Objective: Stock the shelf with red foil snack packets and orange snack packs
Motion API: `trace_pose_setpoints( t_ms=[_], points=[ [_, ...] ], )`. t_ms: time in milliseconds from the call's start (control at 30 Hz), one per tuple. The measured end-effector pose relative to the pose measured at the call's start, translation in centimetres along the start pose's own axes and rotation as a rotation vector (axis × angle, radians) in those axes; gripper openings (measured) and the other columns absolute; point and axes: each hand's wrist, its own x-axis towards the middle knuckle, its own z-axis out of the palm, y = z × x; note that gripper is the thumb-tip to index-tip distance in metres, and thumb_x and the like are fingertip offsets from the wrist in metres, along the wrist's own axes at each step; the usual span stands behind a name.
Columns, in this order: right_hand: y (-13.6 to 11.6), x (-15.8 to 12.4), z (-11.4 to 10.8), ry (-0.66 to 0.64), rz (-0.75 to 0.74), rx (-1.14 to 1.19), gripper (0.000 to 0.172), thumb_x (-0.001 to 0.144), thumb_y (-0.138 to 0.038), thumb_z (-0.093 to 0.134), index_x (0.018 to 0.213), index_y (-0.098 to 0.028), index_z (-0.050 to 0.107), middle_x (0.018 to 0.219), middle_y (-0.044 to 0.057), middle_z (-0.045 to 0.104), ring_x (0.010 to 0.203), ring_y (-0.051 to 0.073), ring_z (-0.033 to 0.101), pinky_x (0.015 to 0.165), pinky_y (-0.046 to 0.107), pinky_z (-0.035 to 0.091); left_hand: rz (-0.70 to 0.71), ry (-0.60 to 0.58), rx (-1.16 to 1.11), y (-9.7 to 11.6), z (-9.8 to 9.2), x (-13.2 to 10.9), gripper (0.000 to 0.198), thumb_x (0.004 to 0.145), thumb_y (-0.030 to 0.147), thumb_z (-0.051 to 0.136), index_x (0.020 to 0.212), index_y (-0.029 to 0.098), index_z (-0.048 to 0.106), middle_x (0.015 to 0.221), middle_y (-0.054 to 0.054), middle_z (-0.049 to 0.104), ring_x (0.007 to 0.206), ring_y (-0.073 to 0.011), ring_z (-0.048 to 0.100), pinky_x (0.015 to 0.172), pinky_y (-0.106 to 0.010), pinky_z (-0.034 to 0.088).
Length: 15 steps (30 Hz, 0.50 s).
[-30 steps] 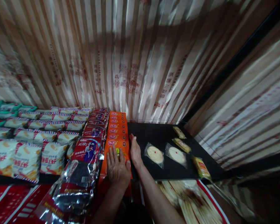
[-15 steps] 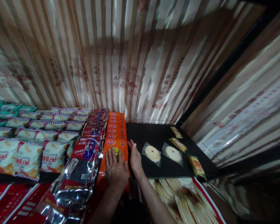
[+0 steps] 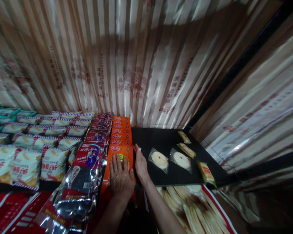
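An overlapping row of orange snack packets [image 3: 119, 136] runs from the curtain toward me on the black table. My left hand [image 3: 122, 176] lies flat on the nearest packet, palm down and fingers stretched out, covering part of its face. Along the right edge of the same row stands my right hand [image 3: 141, 164], held on edge with fingers straight and thumb up; it grips nothing. Left of the orange row lies an overlapping row of dark red, shiny packets [image 3: 86, 172].
White snack bags [image 3: 26, 167] fill the left in several rows, with green-edged packets [image 3: 8, 112] behind. Two round wrapped cakes [image 3: 159, 161] and three small yellow packets [image 3: 206, 173] lie on the black table [image 3: 158, 136] at right. A pleated curtain [image 3: 127, 65] rises behind.
Both hands keep almost the same place and pose by the orange row. The view has shifted very slightly; no packet has visibly been picked up or let go.
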Motion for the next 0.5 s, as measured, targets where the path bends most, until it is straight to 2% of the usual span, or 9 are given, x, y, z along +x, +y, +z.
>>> trace_pose_setpoints(
  t_ms=[133,233,333,500],
  points=[
    [0.0,0.1,0.1,-0.004,-0.010,-0.017,0.082,0.085,-0.070,0.016,0.136,-0.013,0.046,0.140,0.010,0.047,0.135,0.021,0.033,0.114,0.038,0.023,0.002,0.001,-0.007,0.0,0.1,0.0,0.052,0.082,0.033,0.050,0.129,0.010,0.054,0.138,-0.018,0.047,0.134,-0.0336,0.034,0.111,-0.050,0.026],
    [-0.1,-0.6,-0.2,0.022,-0.079,-0.049,0.080,0.086,-0.068,0.016,0.136,-0.012,0.044,0.141,0.011,0.045,0.136,0.020,0.032,0.114,0.038,0.021,-0.006,0.020,-0.012,-0.1,0.2,0.0,0.053,0.082,0.033,0.050,0.130,0.011,0.052,0.140,-0.018,0.045,0.135,-0.0338,0.032,0.111,-0.050,0.026],
    [-0.2,-1.5,-1.2,0.086,-0.170,-0.151,0.074,0.089,-0.063,0.019,0.132,-0.010,0.049,0.142,0.013,0.044,0.136,0.019,0.032,0.114,0.039,0.021,-0.003,0.049,-0.021,-0.2,0.1,-0.1,0.052,0.084,0.034,0.048,0.130,0.010,0.052,0.141,-0.018,0.043,0.136,-0.0342,0.028,0.111,-0.051,0.026],
    [0.5,-2.1,-3.6,0.171,-0.329,-0.356,0.061,0.087,-0.057,0.036,0.126,-0.014,0.055,0.141,0.014,0.045,0.133,0.024,0.038,0.110,0.047,0.028,0.001,0.095,-0.034,0.4,-0.3,-1.0,0.050,0.085,0.033,0.046,0.129,0.011,0.053,0.141,-0.017,0.043,0.136,-0.0328,0.028,0.110,-0.050,0.027]
  ],
)
